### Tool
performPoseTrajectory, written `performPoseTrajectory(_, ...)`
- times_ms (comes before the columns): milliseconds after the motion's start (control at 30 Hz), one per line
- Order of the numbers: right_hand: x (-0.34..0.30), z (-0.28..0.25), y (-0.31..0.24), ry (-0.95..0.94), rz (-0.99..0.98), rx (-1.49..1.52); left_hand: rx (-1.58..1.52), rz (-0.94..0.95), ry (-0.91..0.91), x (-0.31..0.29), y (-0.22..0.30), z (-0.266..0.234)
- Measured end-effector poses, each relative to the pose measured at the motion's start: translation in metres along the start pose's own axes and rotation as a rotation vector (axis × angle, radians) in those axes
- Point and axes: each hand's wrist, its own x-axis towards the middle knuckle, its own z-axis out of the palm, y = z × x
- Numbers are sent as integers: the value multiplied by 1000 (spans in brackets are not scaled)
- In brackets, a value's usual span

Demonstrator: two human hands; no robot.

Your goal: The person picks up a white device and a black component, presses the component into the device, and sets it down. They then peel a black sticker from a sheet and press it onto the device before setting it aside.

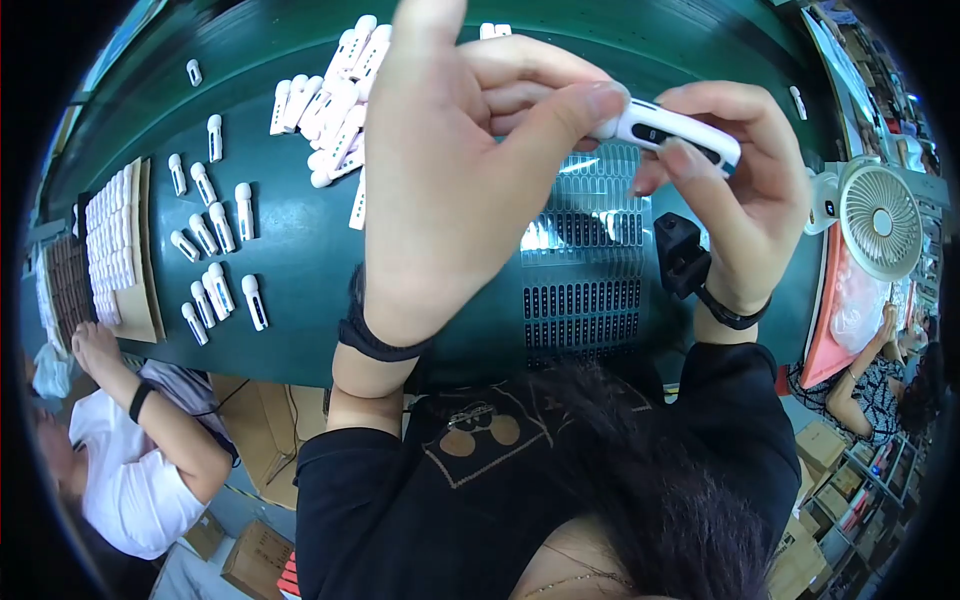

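Note:
Raised over the table, a small white wand-shaped device (pixel 680 133) with a rounded head and a black oval panel is held between both hands. My left hand (pixel 440 170) pinches its head end between thumb and fingers. Around the body's other end, my right hand (pixel 745 190) is closed, its thumb at the edge of the black panel. Beneath my hands lies a clear sheet (pixel 585 235) with rows of black oval stickers (pixel 582 300); its upper rows look bare. A heap of similar white devices (pixel 330 115) lies left of my left hand, partly hidden by it.
Several more devices (pixel 222 228) lie spread on the green table (pixel 300 220). A cardboard tray (pixel 148 250) of packed white devices stands at the far left, near a co-worker (pixel 150 460). Right are a black clamp-like stand (pixel 682 255), a white fan (pixel 880 222) and a red tray (pixel 822 335).

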Motion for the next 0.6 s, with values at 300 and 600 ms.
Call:
performPoseTrajectory(300, -2, 1, 7, 77, 6, -66, 6, 6, -4, -8, -1, -1)
performPoseTrajectory(600, 8, 5, 8, -155, -40, -232, 47, 29, 13, 19, -25, 1)
